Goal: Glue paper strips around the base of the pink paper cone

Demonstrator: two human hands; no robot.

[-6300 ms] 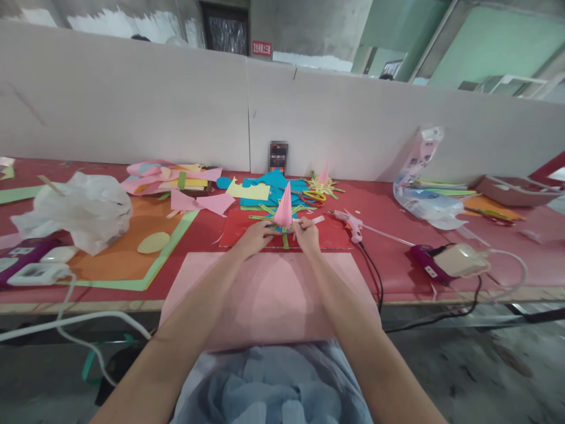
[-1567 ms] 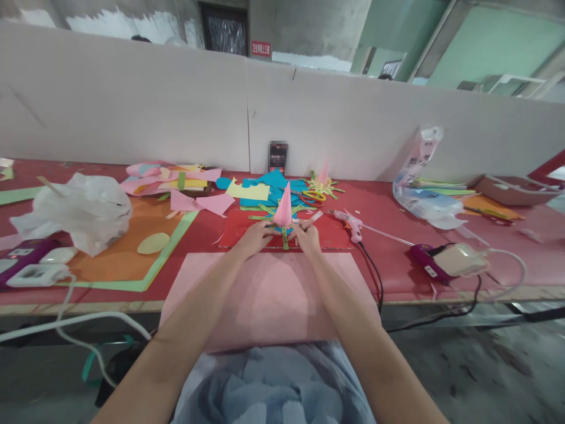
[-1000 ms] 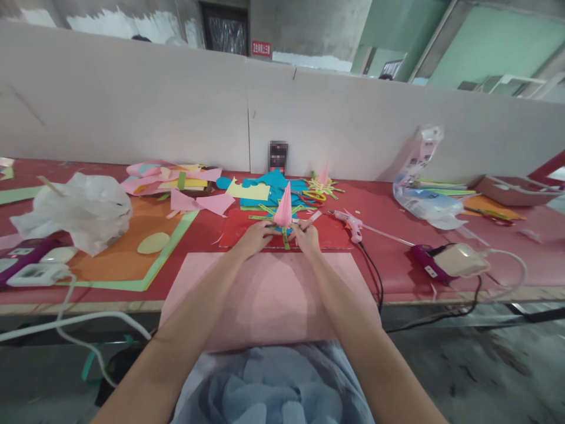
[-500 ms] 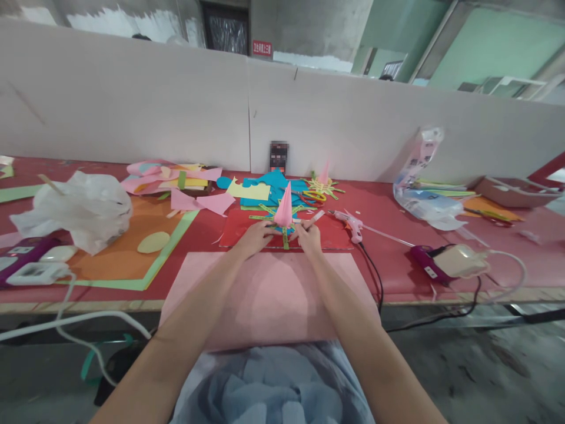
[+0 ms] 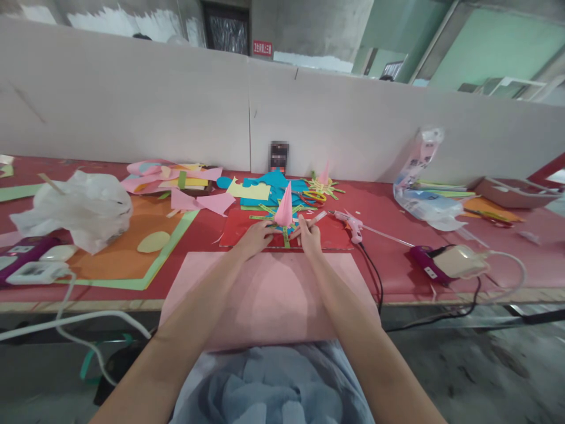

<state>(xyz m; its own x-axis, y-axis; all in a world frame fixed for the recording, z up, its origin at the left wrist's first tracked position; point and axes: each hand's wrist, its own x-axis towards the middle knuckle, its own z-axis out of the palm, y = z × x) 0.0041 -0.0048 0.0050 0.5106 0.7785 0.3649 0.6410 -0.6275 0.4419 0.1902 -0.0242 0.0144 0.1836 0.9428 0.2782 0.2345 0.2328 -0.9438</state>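
Note:
A pink paper cone (image 5: 284,206) stands upright on a base with green printed strips (image 5: 286,238) spreading out and blue paper beneath. It sits over a red board (image 5: 338,232). My left hand (image 5: 258,235) is closed at the left side of this paper craft, its fingertips on the edge below the cone. On the other side, my right hand (image 5: 310,237) pinches a pale pink paper strip (image 5: 318,218), which slants up to the right past the fingers. The strip's lower end lies close to the base; whether it touches cannot be made out.
Right of the board lies a pink glue gun (image 5: 353,226) with a black cord. Behind are blue sheets (image 5: 260,187), yellow-handled scissors (image 5: 314,197) and a similar coned craft (image 5: 324,179). A plastic bag (image 5: 83,206) lies left; a pink sheet (image 5: 269,294) covers the table's front edge.
My right hand has shifted slightly, its fingers now straighter along the pale strip, whose lower end shows more. My left hand and the cone stay almost still.

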